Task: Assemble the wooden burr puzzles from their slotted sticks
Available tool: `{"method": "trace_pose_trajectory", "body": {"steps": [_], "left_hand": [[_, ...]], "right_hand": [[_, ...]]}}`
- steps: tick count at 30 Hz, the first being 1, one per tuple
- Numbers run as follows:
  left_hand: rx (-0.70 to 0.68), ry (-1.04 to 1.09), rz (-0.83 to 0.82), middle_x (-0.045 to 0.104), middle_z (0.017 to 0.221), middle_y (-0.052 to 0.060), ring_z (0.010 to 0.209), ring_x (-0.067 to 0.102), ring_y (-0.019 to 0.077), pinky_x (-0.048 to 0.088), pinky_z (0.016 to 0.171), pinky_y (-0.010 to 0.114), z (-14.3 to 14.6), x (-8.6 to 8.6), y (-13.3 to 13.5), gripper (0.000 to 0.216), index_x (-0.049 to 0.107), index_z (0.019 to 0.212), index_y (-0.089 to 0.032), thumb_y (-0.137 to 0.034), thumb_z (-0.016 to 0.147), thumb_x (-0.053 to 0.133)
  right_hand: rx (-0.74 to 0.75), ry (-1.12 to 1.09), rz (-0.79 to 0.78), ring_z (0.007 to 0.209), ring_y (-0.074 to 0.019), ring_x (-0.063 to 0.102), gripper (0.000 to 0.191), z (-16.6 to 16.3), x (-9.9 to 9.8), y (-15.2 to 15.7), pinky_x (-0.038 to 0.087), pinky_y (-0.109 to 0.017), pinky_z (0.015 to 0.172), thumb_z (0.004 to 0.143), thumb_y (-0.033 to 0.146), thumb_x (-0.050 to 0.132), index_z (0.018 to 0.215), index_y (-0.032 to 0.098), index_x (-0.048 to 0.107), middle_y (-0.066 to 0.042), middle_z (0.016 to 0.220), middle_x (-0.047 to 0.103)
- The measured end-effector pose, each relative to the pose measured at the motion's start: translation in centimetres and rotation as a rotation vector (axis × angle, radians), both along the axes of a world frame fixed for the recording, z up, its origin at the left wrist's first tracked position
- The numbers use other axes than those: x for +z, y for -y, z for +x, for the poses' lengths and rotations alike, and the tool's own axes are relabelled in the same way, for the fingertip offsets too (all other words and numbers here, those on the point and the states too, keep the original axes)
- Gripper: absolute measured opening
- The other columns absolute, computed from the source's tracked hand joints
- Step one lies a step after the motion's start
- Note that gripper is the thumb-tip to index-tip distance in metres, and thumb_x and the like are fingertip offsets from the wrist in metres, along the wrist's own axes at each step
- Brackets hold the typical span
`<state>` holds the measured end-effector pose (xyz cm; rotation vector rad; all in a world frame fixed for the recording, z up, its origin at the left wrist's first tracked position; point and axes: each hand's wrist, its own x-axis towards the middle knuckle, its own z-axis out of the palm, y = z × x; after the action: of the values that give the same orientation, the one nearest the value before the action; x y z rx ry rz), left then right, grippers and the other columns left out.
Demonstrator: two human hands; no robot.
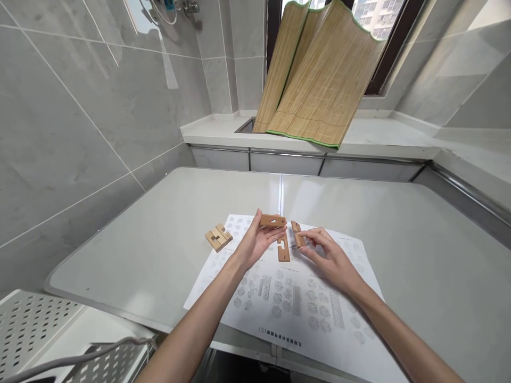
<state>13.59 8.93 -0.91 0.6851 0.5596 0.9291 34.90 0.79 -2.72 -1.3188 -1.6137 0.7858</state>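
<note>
My left hand (pixel 255 242) is raised a little above the table, its thumb and fingers closed on a flat notched wooden puzzle piece (pixel 273 220). My right hand (pixel 327 255) pinches a second wooden piece (pixel 297 234) with its fingertips. A third notched piece (pixel 283 249) lies flat on the printed instruction sheet (pixel 295 298) between my hands. To the left of the sheet, a small assembled block of pale wooden pieces (pixel 218 236) rests on the white table (pixel 159 239).
A folded bamboo mat (pixel 319 74) leans against the window at the back, on a white ledge (pixel 379 138). Grey tiled walls close in on the left and right. A perforated white metal shelf (pixel 35 324) sits at the lower left.
</note>
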Motion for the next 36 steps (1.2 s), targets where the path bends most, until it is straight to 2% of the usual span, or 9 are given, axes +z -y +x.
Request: {"method": "trace_pose_trajectory", "body": {"steps": [4,7,12,14,16,19,22,27,36], "left_hand": [[-0.049,0.0,0.062,0.073,0.128,0.023,0.128,0.067,0.0332,0.042,0.122,0.048,0.3,-0.6,0.3,0.06,0.074,0.119,-0.007,-0.062,0.1,0.059],[-0.095,0.006,0.1,0.073,0.13,0.023,0.127,0.067,0.0337,0.042,0.121,0.05,0.5,-0.9,0.5,0.062,0.073,0.125,-0.008,-0.063,0.1,0.058],[-0.122,-0.01,0.104,0.075,0.124,0.023,0.118,0.071,0.0318,0.044,0.118,0.05,0.3,-0.9,0.7,0.065,0.073,0.123,-0.008,-0.067,0.098,0.058],[-0.123,-0.033,0.118,0.076,0.119,0.021,0.115,0.071,0.0309,0.045,0.116,0.049,0.3,-0.8,0.8,0.065,0.074,0.122,-0.009,-0.068,0.097,0.059],[-0.124,-0.055,0.139,0.077,0.115,0.019,0.114,0.07,0.0308,0.045,0.115,0.049,0.3,-0.8,0.8,0.065,0.075,0.12,-0.01,-0.069,0.095,0.061],[-0.131,-0.066,0.189,0.076,0.113,0.017,0.115,0.069,0.0314,0.043,0.115,0.049,0.2,-0.7,0.9,0.066,0.077,0.119,-0.011,-0.069,0.093,0.063],[-0.146,-0.094,0.257,0.076,0.113,0.017,0.117,0.067,0.0319,0.041,0.116,0.049,-0.1,-0.7,0.9,0.064,0.078,0.119,-0.012,-0.069,0.094,0.061],[-0.193,-0.205,0.357,0.075,0.114,0.015,0.117,0.066,0.0344,0.042,0.113,0.049,-0.4,-0.6,1.1,0.064,0.078,0.12,-0.015,-0.07,0.09,0.066],[-0.234,-0.235,0.41,0.074,0.118,0.018,0.121,0.063,0.0371,0.043,0.111,0.051,-0.5,-0.2,1.1,0.074,0.075,0.128,-0.014,-0.073,0.085,0.068]], "right_hand": [[0.125,-0.265,-0.132,0.102,-0.0262,0.065,0.039,-0.2,0.9,0.3,0.052,-0.043,0.097,0.093,0.055,0.07,0.122,0.028,0.071,-0.008,0.114,0.068],[0.265,-0.425,-0.243,0.089,-0.0253,0.071,0.044,-0.4,0.9,0.5,0.057,-0.042,0.086,0.091,0.052,0.075,0.125,0.026,0.067,-0.008,0.101,0.074],[0.381,-0.472,-0.319,0.082,-0.0237,0.074,0.044,-0.5,0.9,0.9,0.058,-0.041,0.081,0.088,0.042,0.079,0.128,0.026,0.068,-0.008,0.104,0.076],[0.389,-0.443,-0.337,0.083,-0.0239,0.074,0.045,-0.3,1.0,1.0,0.057,-0.041,0.084,0.089,0.041,0.078,0.131,0.026,0.067,-0.007,0.101,0.077],[0.374,-0.398,-0.353,0.082,-0.0237,0.074,0.045,-0.2,1.0,1.1,0.056,-0.04,0.085,0.091,0.038,0.075,0.133,0.026,0.065,-0.003,0.088,0.076],[0.359,-0.358,-0.38,0.072,-0.0212,0.07,0.046,0.0,1.2,1.3,0.055,-0.037,0.079,0.092,0.037,0.074,0.136,0.026,0.064,0.002,0.071,0.071],[0.371,-0.348,-0.4,0.061,-0.0176,0.063,0.048,0.2,1.5,1.4,0.053,-0.034,0.071,0.091,0.039,0.074,0.136,0.026,0.065,0.005,0.064,0.064],[0.351,-0.333,-0.375,0.06,-0.0153,0.054,0.05,0.3,1.7,1.4,0.049,-0.031,0.063,0.091,0.047,0.076,0.136,0.027,0.066,0.005,0.067,0.056],[0.368,-0.409,-0.361,0.062,-0.0147,0.052,0.055,-0.2,2.1,1.5,0.047,-0.031,0.062,0.09,0.055,0.076,0.134,0.025,0.064,0.002,0.074,0.055]]}}
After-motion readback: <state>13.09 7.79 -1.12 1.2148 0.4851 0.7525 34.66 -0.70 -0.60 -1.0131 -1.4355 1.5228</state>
